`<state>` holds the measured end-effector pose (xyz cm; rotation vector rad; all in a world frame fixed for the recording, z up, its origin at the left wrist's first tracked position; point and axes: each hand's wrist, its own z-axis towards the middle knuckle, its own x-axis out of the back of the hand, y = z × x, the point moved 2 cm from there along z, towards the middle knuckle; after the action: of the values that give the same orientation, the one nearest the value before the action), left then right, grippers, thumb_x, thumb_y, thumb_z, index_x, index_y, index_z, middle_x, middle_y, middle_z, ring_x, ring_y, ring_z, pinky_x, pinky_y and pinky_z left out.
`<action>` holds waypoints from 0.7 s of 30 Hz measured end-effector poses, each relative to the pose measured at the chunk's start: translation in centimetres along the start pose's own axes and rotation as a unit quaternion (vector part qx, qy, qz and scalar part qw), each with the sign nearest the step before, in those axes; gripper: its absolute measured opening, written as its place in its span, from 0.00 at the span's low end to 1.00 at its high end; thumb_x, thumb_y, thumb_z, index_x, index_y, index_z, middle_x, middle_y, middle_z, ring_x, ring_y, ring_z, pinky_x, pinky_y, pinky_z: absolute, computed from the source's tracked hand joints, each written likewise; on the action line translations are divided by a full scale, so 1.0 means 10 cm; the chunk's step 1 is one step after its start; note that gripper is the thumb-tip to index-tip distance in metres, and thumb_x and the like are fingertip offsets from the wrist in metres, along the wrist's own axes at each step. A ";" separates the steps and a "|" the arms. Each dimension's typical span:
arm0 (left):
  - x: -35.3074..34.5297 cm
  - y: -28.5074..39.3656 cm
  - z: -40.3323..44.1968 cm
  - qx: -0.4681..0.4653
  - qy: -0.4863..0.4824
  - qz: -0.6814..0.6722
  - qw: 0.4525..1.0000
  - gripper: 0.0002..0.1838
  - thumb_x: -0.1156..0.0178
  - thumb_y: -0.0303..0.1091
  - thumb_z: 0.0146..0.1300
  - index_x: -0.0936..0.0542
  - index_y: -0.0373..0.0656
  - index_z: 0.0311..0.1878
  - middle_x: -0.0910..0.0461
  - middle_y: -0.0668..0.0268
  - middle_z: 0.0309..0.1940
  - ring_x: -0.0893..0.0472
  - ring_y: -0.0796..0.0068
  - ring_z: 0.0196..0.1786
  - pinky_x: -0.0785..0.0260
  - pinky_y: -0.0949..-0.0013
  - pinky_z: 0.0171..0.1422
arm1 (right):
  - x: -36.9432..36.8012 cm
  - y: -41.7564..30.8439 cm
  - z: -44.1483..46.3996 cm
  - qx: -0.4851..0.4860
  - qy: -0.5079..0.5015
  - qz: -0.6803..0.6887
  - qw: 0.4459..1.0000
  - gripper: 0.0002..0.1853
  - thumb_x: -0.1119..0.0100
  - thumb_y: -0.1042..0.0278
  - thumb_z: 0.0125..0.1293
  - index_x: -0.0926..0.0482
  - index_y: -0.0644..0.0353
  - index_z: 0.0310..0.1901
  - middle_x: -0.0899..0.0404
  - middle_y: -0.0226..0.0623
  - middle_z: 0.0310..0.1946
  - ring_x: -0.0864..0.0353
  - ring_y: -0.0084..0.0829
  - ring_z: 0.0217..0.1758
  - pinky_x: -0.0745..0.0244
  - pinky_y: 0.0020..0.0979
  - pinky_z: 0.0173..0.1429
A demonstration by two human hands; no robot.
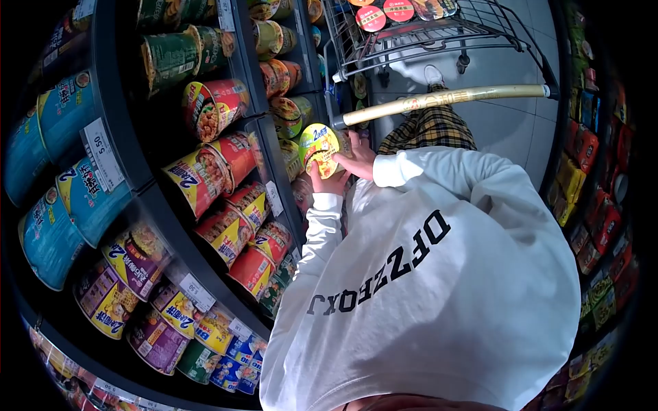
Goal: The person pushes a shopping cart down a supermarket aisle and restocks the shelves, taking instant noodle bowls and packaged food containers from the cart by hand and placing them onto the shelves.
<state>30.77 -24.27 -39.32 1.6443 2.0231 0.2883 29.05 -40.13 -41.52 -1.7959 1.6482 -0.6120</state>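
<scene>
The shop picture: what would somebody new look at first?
Probably the big white shirt with black letters, filling the lower middle. Then maybe the yellow-green cup between the left hand and right hand, near the pale cart handle. Bright tubs crowd the left side.

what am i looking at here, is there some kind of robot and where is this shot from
There is no robot: these are a person's bare hands, and the single picture comes from a camera worn on the head, looking forward and down, so the white top is the wearer's own. There is no table; goods stand on dark shelves at the left, mostly noodle tubs with price labels along the shelf edges. The left hand and right hand together hold a yellow tub with noodles pictured on it. Just beyond is a shopping cart with a few round tubs inside. Bright packets line the far right.
</scene>
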 end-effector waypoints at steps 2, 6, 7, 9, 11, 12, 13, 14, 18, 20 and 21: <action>0.01 -0.07 0.01 0.004 0.020 -0.003 1.000 0.42 0.53 0.71 0.66 0.39 0.55 0.76 0.35 0.65 0.74 0.36 0.56 0.74 0.43 0.49 0.75 | 0.00 -0.02 -0.04 -0.009 -0.003 0.012 1.000 0.53 0.42 0.38 0.61 0.57 0.62 0.76 0.45 0.70 0.67 0.43 0.64 0.73 0.43 0.47 0.76; -0.30 0.04 -0.06 -0.117 -0.043 -0.024 0.992 0.46 0.55 0.71 0.68 0.43 0.46 0.78 0.39 0.56 0.75 0.40 0.53 0.77 0.51 0.52 0.81 | -0.09 -0.08 0.00 0.079 0.059 -0.018 0.995 0.51 0.43 0.40 0.65 0.56 0.64 0.76 0.47 0.67 0.69 0.43 0.63 0.74 0.44 0.46 0.77; -0.22 0.07 0.03 -0.134 -0.060 -0.035 0.989 0.46 0.55 0.71 0.69 0.43 0.45 0.78 0.39 0.57 0.76 0.39 0.53 0.76 0.51 0.52 0.81 | -0.11 -0.13 0.00 0.118 0.067 -0.021 0.991 0.50 0.43 0.40 0.67 0.56 0.65 0.77 0.48 0.67 0.70 0.44 0.62 0.75 0.45 0.45 0.77; -0.24 0.19 0.12 -0.164 -0.075 -0.046 0.982 0.44 0.54 0.68 0.71 0.42 0.43 0.78 0.38 0.58 0.75 0.38 0.55 0.76 0.50 0.54 0.81 | -0.08 -0.32 -0.03 0.129 0.080 0.003 0.988 0.50 0.44 0.41 0.68 0.57 0.65 0.77 0.50 0.67 0.72 0.46 0.62 0.76 0.46 0.44 0.78; -0.18 0.28 0.26 -0.187 -0.080 -0.064 0.977 0.40 0.54 0.63 0.74 0.41 0.43 0.77 0.35 0.58 0.74 0.36 0.58 0.74 0.48 0.56 0.80 | -0.16 -0.40 0.07 0.186 0.151 0.005 0.971 0.49 0.44 0.43 0.69 0.58 0.65 0.78 0.55 0.68 0.74 0.49 0.62 0.78 0.48 0.44 0.79; -0.24 0.35 0.27 -0.187 -0.085 -0.067 0.976 0.39 0.54 0.62 0.75 0.41 0.42 0.77 0.34 0.58 0.73 0.35 0.58 0.74 0.47 0.56 0.80 | -0.19 -0.44 0.15 0.181 0.156 0.006 0.971 0.46 0.45 0.45 0.70 0.57 0.63 0.78 0.54 0.64 0.76 0.48 0.61 0.78 0.47 0.43 0.79; -0.21 0.39 0.33 -0.210 -0.089 -0.049 0.972 0.39 0.54 0.62 0.75 0.41 0.41 0.76 0.35 0.58 0.73 0.35 0.58 0.74 0.46 0.56 0.80 | -0.19 -0.47 0.24 0.188 0.132 0.048 0.972 0.45 0.46 0.47 0.71 0.56 0.62 0.78 0.52 0.62 0.75 0.47 0.60 0.78 0.46 0.43 0.78; -0.18 0.44 0.41 -0.233 -0.094 -0.031 0.967 0.38 0.54 0.61 0.75 0.41 0.41 0.76 0.35 0.58 0.74 0.35 0.59 0.74 0.46 0.56 0.80 | -0.20 -0.51 0.31 0.212 0.139 0.065 0.965 0.43 0.46 0.48 0.71 0.54 0.62 0.77 0.48 0.59 0.74 0.44 0.58 0.77 0.44 0.43 0.78; -0.26 0.51 0.52 -0.276 -0.067 -0.050 0.958 0.36 0.53 0.58 0.76 0.40 0.40 0.76 0.35 0.59 0.73 0.34 0.59 0.74 0.46 0.56 0.80 | -0.23 -0.76 0.58 0.246 0.204 -0.027 0.947 0.43 0.48 0.43 0.70 0.50 0.59 0.77 0.42 0.65 0.70 0.32 0.65 0.68 0.34 0.46 0.71; -0.24 0.48 0.61 -0.266 -0.061 -0.053 0.961 0.35 0.54 0.56 0.77 0.40 0.39 0.76 0.34 0.58 0.72 0.34 0.59 0.73 0.46 0.58 0.79 | -0.20 -0.93 0.64 0.233 0.130 0.000 0.964 0.35 0.52 0.54 0.71 0.45 0.59 0.76 0.42 0.64 0.71 0.34 0.62 0.70 0.37 0.45 0.74; -0.05 0.45 0.83 -0.279 -0.012 -0.034 0.960 0.33 0.55 0.55 0.78 0.39 0.40 0.75 0.34 0.57 0.72 0.34 0.59 0.73 0.45 0.58 0.79 | -0.23 -0.97 0.72 0.248 0.139 0.015 0.959 0.34 0.52 0.58 0.71 0.45 0.60 0.75 0.40 0.63 0.71 0.33 0.61 0.70 0.36 0.45 0.74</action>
<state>38.93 -24.92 -44.12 1.2127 1.7563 0.7336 40.69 -36.56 -39.52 -1.3620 1.5149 -1.1903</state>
